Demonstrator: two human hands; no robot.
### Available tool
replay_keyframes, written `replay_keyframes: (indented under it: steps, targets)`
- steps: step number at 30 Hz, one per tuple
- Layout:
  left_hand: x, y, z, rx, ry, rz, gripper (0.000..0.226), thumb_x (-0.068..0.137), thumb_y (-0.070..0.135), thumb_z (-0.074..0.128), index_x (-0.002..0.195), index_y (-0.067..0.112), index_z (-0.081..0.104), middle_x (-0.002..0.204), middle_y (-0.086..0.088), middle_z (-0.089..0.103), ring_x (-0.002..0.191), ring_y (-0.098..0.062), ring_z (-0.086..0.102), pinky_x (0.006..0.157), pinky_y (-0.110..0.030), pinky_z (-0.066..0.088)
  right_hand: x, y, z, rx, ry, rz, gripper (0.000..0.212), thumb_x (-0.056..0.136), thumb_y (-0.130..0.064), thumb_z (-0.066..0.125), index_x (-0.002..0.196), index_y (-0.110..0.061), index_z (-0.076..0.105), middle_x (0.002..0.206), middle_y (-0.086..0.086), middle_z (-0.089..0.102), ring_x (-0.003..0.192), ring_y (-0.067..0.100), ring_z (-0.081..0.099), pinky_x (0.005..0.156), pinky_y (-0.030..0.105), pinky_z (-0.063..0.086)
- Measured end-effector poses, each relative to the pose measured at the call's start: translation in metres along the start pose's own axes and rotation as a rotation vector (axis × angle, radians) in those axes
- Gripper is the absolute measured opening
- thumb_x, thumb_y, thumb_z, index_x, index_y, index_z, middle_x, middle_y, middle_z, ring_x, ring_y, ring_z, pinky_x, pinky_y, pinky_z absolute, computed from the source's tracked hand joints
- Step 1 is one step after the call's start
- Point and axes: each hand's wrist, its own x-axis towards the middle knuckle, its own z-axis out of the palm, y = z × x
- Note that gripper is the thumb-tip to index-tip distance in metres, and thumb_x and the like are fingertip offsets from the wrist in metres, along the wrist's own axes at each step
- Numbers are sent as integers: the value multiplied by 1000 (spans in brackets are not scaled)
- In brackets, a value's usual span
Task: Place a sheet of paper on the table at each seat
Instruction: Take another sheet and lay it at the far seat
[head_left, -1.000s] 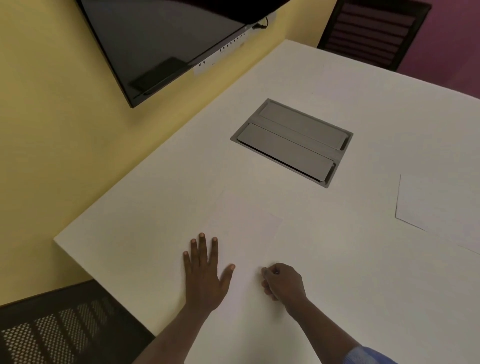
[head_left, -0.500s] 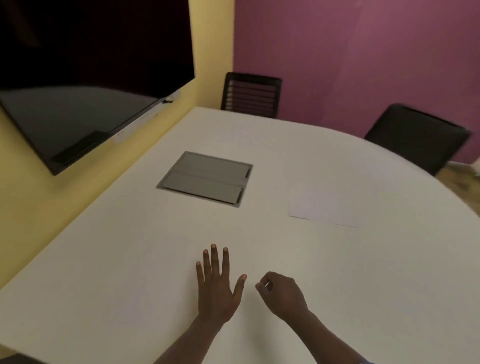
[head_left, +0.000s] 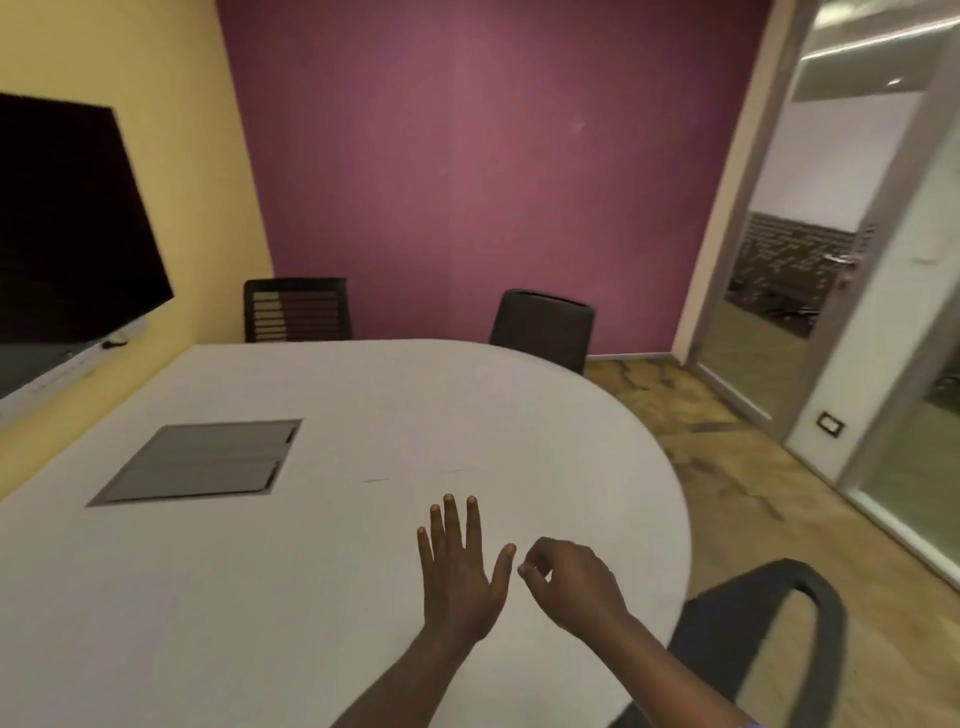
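The white oval table (head_left: 311, 597) fills the lower left of the head view. A white sheet of paper (head_left: 415, 447) lies faintly on it, past my fingertips; only its near edge shows through the blur. My left hand (head_left: 457, 571) is flat and open with fingers spread, palm down over the tabletop, holding nothing. Just to its right, my right hand (head_left: 571, 582) has its fingers curled in, thumb against forefinger, and I see no paper in it.
A grey cable hatch (head_left: 202, 462) is set into the table at left. A slatted chair (head_left: 296, 309) and a dark chair (head_left: 543, 325) stand at the far edge, another dark chair (head_left: 769, 623) at near right. A black screen (head_left: 67, 223) hangs left; a glass door (head_left: 810, 270) is right.
The view has swung up and to the right, away from the table's corner. Both hands have moved right along the table, leaving the sheet that was under my left hand out of view.
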Motion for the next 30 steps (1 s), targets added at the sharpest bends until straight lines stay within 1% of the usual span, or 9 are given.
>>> replay_keyframes:
  steps: [4, 6, 9, 12, 15, 18, 22, 26, 30]
  targets:
    - [3, 89, 15, -12, -21, 111, 85, 94, 72, 12, 163, 23, 0, 170, -9, -8, 158, -30, -7, 127, -51, -2, -24, 68, -56, 17, 106, 86, 22, 93, -47, 56, 98, -29, 68, 95, -13, 71, 89, 9, 65, 76, 30, 54]
    - [5, 127, 25, -4, -39, 165, 85, 94, 72, 11, 163, 22, 1, 171, -10, -5, 158, -31, -6, 127, -52, 0, -33, 98, -80, 21, 153, 131, 23, 93, -49, 56, 98, -29, 68, 93, -14, 71, 85, 7, 65, 67, 26, 51]
    - [7, 187, 44, 1, -59, 245, 85, 94, 71, 10, 163, 20, 7, 171, -13, 2, 158, -34, 1, 127, -54, 5, -43, 150, -113, 34, 213, 219, 22, 92, -50, 58, 94, -30, 67, 85, -15, 68, 73, 3, 61, 54, 19, 39]
    - [11, 244, 66, -9, -80, 304, 86, 93, 70, 8, 163, 20, 6, 171, -13, 1, 158, -35, 0, 127, -54, 5, -48, 201, -144, 13, 257, 287, 19, 90, -48, 60, 86, -30, 65, 72, -13, 62, 65, 2, 55, 53, 20, 38]
    - [20, 296, 91, -41, -87, 347, 87, 91, 71, 5, 163, 21, 4, 171, -13, 0, 158, -34, -1, 127, -53, 2, -42, 250, -174, -23, 266, 338, 18, 90, -47, 58, 80, -31, 59, 70, -13, 58, 66, 6, 55, 54, 25, 40]
    - [38, 345, 122, -76, -80, 366, 88, 90, 71, 4, 163, 22, 5, 171, -12, -1, 158, -32, -3, 127, -52, 0, -23, 302, -202, -25, 288, 364, 18, 89, -46, 59, 79, -30, 59, 77, -11, 64, 73, 10, 61, 62, 30, 50]
    - [77, 396, 164, -61, -69, 327, 88, 90, 72, 3, 163, 24, 4, 171, -9, -3, 158, -29, -7, 127, -50, -3, 15, 360, -235, -15, 297, 357, 19, 89, -45, 61, 80, -28, 61, 79, -6, 68, 73, 12, 64, 65, 33, 54]
    - [132, 448, 205, -90, -66, 279, 85, 93, 72, 10, 163, 24, 7, 172, -7, 2, 158, -28, -4, 128, -52, 1, 69, 416, -273, 7, 261, 345, 17, 90, -43, 62, 81, -28, 61, 81, -8, 68, 74, 11, 63, 65, 31, 52]
    - [180, 488, 231, -77, -40, 270, 87, 92, 74, 4, 163, 24, 11, 171, -8, 7, 158, -30, 2, 127, -52, 2, 119, 458, -311, 35, 262, 332, 15, 91, -41, 60, 80, -30, 60, 78, -10, 65, 72, 10, 62, 61, 28, 47]
